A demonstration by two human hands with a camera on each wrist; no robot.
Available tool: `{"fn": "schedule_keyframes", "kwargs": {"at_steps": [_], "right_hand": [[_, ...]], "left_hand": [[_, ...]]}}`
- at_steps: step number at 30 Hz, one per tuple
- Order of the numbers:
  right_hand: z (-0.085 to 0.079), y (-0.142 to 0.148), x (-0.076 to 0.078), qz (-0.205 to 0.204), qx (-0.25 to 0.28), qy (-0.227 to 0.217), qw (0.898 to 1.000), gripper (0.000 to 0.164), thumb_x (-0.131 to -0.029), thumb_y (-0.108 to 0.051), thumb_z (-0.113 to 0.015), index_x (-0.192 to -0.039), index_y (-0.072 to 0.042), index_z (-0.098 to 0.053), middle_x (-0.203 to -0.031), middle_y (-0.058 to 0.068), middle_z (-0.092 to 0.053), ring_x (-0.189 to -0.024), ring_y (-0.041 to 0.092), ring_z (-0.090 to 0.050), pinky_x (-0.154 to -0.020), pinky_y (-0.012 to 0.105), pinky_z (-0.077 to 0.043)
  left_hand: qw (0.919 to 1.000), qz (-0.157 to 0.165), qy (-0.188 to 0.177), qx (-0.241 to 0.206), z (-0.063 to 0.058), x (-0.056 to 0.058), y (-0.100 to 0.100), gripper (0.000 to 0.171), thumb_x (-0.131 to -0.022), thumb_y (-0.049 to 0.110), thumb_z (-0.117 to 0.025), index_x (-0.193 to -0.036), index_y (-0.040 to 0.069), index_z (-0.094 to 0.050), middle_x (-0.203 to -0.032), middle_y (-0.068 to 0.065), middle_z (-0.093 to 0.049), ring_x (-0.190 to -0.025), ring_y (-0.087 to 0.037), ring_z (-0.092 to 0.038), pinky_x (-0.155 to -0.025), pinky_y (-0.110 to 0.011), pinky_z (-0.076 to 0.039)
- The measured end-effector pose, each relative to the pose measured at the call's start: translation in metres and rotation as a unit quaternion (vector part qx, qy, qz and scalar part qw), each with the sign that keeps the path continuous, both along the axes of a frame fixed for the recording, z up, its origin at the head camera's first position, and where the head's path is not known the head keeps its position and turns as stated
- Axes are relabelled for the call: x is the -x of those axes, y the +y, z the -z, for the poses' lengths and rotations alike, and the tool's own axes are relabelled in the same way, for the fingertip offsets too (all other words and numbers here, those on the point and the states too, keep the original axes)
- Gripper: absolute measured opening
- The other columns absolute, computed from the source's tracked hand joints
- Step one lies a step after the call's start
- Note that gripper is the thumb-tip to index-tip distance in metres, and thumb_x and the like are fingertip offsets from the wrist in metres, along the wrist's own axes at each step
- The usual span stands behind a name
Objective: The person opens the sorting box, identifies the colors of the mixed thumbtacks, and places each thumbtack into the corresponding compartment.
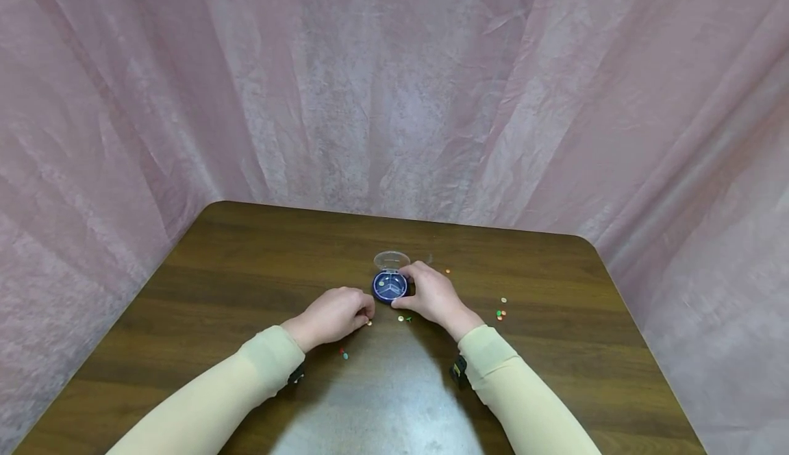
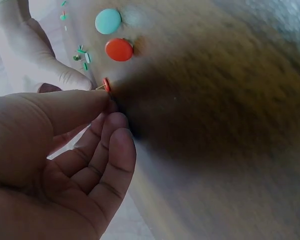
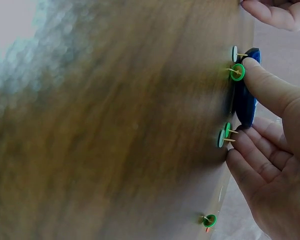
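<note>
Pale-yellow sleeves (image 1: 206, 400) foremost, I see the right hand (image 1: 433, 297) gripping a round blue plastic case (image 1: 383, 299), the left hand (image 1: 337, 312) curled, hold unclear, at a red disc-headed tack (image 2: 107, 85), probably light, best rim-pinched.

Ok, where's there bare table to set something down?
Bare table lies between the left hand and the left edge, and between the rightmost thumbtacks and the right edge. Crowded: around the blue case the right hand holds, thumbtacks close by.
</note>
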State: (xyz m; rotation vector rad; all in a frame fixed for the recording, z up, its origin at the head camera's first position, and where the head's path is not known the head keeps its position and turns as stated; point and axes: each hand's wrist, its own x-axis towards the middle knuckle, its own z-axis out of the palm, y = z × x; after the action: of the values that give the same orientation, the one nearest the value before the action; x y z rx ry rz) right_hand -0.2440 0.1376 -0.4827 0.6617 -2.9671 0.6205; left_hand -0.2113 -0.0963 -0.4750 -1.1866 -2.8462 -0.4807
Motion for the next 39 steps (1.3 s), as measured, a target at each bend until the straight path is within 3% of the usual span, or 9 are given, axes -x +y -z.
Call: {"fn": "schedule_keyframes", "kwargs": {"at_steps": [19, 25, 29, 31, 32, 33, 35, 37, 39], "right_hand": [[0.0, 0.002, 0.0, -0.004, 0.007, 0.008, 1.0, 0.065, -0.075, -0.045, -0.084, -0.127, -0.01, -0.065, -0.114, 0.001, -0.064, -0.101, 0.015, -0.061, -0.087, 0.033, -0.048], [0.001, 0.001, 0.001, -0.003, 0.003, 0.009, 1.0, 0.066, -0.074, -0.045, -0.085, -0.127, -0.01, -0.065, -0.114, 0.0, -0.064, -0.101, 0.014, -0.061, -0.088, 0.032, -0.047], [0.001, 0.0, 0.0, -0.004, 0.002, 0.008, 1.0, 0.066, -0.075, -0.045, -0.084, -0.127, -0.01, -0.065, -0.114, 0.0, -0.063, -0.102, 0.015, -0.061, -0.089, 0.032, -0.047], [0.001, -0.001, 0.0, -0.004, 0.0, 0.007, 1.0, 0.066, -0.075, -0.046, -0.084, -0.127, -0.01, -0.065, -0.114, 0.0, -0.063, -0.102, 0.015, -0.061, -0.088, 0.032, -0.048], [0.001, -0.001, 0.0, -0.004, 0.0, 0.007, 1.0, 0.066, -0.075, -0.046, -0.084, -0.127, -0.011, -0.065, -0.113, 0.0, -0.063, -0.102, 0.015, -0.061, -0.088, 0.032, -0.048], [0.001, -0.001, 0.0, -0.004, 0.001, 0.006, 1.0, 0.066, -0.074, -0.046, -0.084, -0.127, -0.011, -0.065, -0.113, 0.0, -0.063, -0.101, 0.015, -0.061, -0.087, 0.032, -0.048], [0.001, -0.001, 0.0, -0.003, 0.003, 0.007, 1.0, 0.066, -0.074, -0.046, -0.085, -0.126, -0.011, -0.065, -0.112, 0.0, -0.064, -0.101, 0.015, -0.061, -0.087, 0.032, -0.048], [0.001, -0.001, 0.0, -0.001, 0.007, 0.008, 1.0, 0.065, -0.074, -0.045, -0.085, -0.126, -0.011, -0.065, -0.112, -0.001, -0.064, -0.1, 0.015, -0.061, -0.087, 0.032, -0.048], [0.001, -0.001, 0.0, 0.001, 0.011, 0.008, 1.0, 0.065, -0.073, -0.045, -0.085, -0.125, -0.011, -0.066, -0.111, -0.001, -0.064, -0.1, 0.015, -0.061, -0.087, 0.032, -0.048]], "left_hand": [[0.9954, 0.014, 0.086, 0.041, -0.004, -0.009, 0.007, 0.018, -0.083, 0.011, -0.075, -0.077, 0.021, -0.061, -0.074, 0.01, -0.053, -0.067, -0.009, -0.054, -0.061, -0.028, -0.047], [0.9993, -0.005, 0.037, 0.006, -0.003, -0.007, 0.004, 0.012, -0.087, 0.015, -0.073, -0.082, 0.021, -0.063, -0.078, 0.011, -0.056, -0.07, -0.009, -0.054, -0.065, -0.029, -0.047], [0.9895, -0.047, -0.085, -0.107, -0.008, -0.005, 0.002, 0.009, -0.091, 0.019, -0.071, -0.085, 0.02, -0.065, -0.077, 0.011, -0.058, -0.069, -0.008, -0.054, -0.064, -0.027, -0.047], [0.9589, -0.065, -0.189, -0.202, -0.012, -0.005, 0.0, 0.007, -0.093, 0.02, -0.07, -0.09, 0.014, -0.067, -0.078, 0.007, -0.061, -0.071, -0.011, -0.057, -0.067, -0.029, -0.05], [0.9322, -0.073, -0.246, -0.255, -0.015, -0.005, -0.001, 0.01, -0.094, 0.019, -0.069, -0.094, 0.009, -0.068, -0.081, 0.003, -0.063, -0.073, -0.012, -0.059, -0.069, -0.031, -0.052], [0.8997, -0.08, -0.298, -0.309, -0.017, -0.005, -0.001, 0.016, -0.095, 0.019, -0.068, -0.099, 0.004, -0.067, -0.083, 0.0, -0.064, -0.075, -0.014, -0.06, -0.071, -0.033, -0.053], [0.8209, -0.087, -0.388, -0.41, -0.023, -0.006, -0.003, 0.025, -0.095, 0.018, -0.067, -0.108, -0.004, -0.063, -0.087, -0.007, -0.064, -0.079, -0.017, -0.062, -0.075, -0.035, -0.054], [0.7435, -0.079, -0.446, -0.492, -0.028, -0.007, -0.004, 0.029, -0.096, 0.017, -0.067, -0.112, -0.006, -0.059, -0.091, -0.009, -0.063, -0.081, -0.018, -0.062, -0.078, -0.034, -0.054], [0.6808, -0.061, -0.479, -0.55, -0.034, -0.008, -0.004, 0.027, -0.096, 0.017, -0.066, -0.112, -0.003, -0.058, -0.093, -0.008, -0.063, -0.083, -0.016, -0.063, -0.079, -0.03, -0.053]]}}
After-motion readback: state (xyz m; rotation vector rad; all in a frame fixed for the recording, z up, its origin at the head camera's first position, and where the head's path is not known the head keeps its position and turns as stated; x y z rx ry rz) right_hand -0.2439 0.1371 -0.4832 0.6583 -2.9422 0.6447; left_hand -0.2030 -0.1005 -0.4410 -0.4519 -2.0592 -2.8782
